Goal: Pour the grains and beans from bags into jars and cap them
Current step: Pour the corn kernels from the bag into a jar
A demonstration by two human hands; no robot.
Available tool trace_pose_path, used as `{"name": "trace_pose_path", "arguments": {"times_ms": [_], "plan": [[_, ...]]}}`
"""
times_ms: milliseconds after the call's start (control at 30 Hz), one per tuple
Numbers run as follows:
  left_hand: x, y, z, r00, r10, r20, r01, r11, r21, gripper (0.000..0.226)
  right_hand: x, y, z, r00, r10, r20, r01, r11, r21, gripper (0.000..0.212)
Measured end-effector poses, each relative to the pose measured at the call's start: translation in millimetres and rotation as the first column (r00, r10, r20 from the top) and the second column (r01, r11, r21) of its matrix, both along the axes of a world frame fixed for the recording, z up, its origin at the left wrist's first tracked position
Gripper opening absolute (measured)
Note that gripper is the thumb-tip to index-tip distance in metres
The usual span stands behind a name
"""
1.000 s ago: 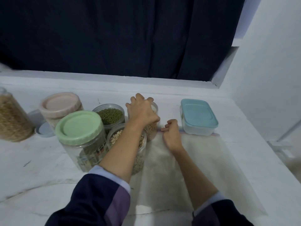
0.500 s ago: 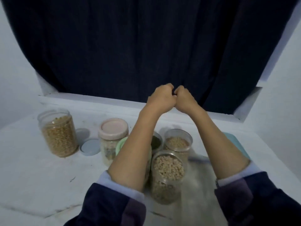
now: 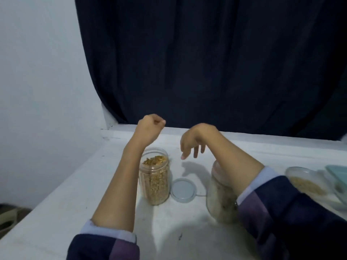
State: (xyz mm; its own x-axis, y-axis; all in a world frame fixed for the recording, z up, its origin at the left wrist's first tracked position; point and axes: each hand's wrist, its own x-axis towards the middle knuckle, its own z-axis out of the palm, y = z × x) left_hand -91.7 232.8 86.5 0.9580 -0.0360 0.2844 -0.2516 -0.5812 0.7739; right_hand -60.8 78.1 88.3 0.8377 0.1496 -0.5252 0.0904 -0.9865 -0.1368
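Note:
An uncapped clear jar of yellow-brown grains (image 3: 155,177) stands on the white counter (image 3: 56,212). Its pale blue lid (image 3: 182,190) lies flat just to the right of it. My left hand (image 3: 149,128) hovers above and behind this jar with its fingers curled, and nothing shows in it. Raised over the counter behind the lid, my right hand (image 3: 195,141) hangs with loose fingers pointing down and holds nothing. A jar with a pink lid (image 3: 220,197) stands under my right forearm, partly hidden.
At the right edge stand another open jar of pale grains (image 3: 306,182) and a corner of a teal-lidded box (image 3: 338,172). A dark curtain (image 3: 206,62) hangs behind the counter, and a white wall (image 3: 37,81) rises on the left. The counter's left edge drops to the floor.
My hands, pressed together high up half a second ago, have parted and dropped lower. The view has swung left, so the grain jar and loose lid are now central.

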Motion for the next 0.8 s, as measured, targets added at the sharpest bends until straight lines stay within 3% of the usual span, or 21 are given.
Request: {"name": "trace_pose_path", "arguments": {"times_ms": [167,233,300,367,467,500,533,567,600,633,667,700,733,800], "plan": [[24.3,34.4,-44.3,0.983,-0.087,-0.161,0.077,0.995,-0.069,0.016,13.6,30.7,-72.2,0.983,-0.067,-0.174,0.032,0.98,-0.196,0.084],[27.7,42.2,-62.2,0.923,-0.175,-0.343,0.123,0.978,-0.167,0.026,17.8,42.4,-108.3,0.945,-0.171,-0.278,0.103,0.964,-0.244,0.105],[27.5,48.6,-79.8,0.845,-0.289,-0.45,0.116,0.921,-0.372,0.039,10.6,50.8,-139.7,0.913,-0.265,-0.31,0.189,0.949,-0.253,0.121],[29.8,50.7,-91.4,0.829,-0.376,-0.415,0.096,0.825,-0.557,0.043,0.7,51.6,-149.7,0.956,-0.266,-0.122,0.245,0.955,-0.165,0.107],[29.3,48.4,-95.4,0.867,-0.355,-0.35,0.045,0.756,-0.653,0.032,2.3,40.1,-142.1,0.958,-0.265,0.114,0.261,0.964,0.049,0.093],[28.8,47.3,-94.8,0.874,-0.343,-0.345,0.03,0.746,-0.666,0.03,6.0,38.3,-138.5,0.931,-0.318,0.179,0.282,0.939,0.199,0.088],[28.5,45.8,-94.2,0.875,-0.344,-0.34,0.022,0.731,-0.682,0.03,8.2,38.6,-132.5,0.859,-0.437,0.266,0.313,0.86,0.403,0.08],[29.1,44.9,-95.4,0.872,-0.355,-0.338,0.016,0.71,-0.704,0.031,6.1,41.1,-124.4,0.739,-0.602,0.303,0.322,0.711,0.626,0.074],[28.2,44.0,-95.1,0.87,-0.365,-0.332,0.008,0.684,-0.73,0.033,3.0,44.0,-115.3,0.603,-0.754,0.26,0.259,0.494,0.83,0.068],[27.7,42.4,-95.5,0.869,-0.374,-0.324,0.005,0.662,-0.749,0.036,-2.8,47.2,-106.9,0.53,-0.836,0.143,0.129,0.246,0.961,0.063],[25.7,41.0,-96.0,0.868,-0.381,-0.317,0.003,0.644,-0.765,0.042,-11.6,51.5,-99.5,0.56,-0.829,-0.002,0.016,0.008,1.0,0.057],[25.5,40.6,-97.8,0.87,-0.388,-0.304,0.003,0.621,-0.784,0.049,-21.0,55.6,-94.8,0.651,-0.752,-0.107,-0.043,-0.177,0.983,0.052],[24.6,39.5,-98.6,0.868,-0.407,-0.286,0.002,0.578,-0.816,0.055,-27.0,58.8,-97.7,0.742,-0.657,-0.135,-0.058,-0.264,0.963,0.05],[21.6,39.6,-99.4,0.846,-0.476,-0.242,0.027,0.491,-0.871,0.064,-37.2,63.8,-108.2,0.844,-0.53,-0.084,-0.06,-0.249,0.967,0.053]]}}
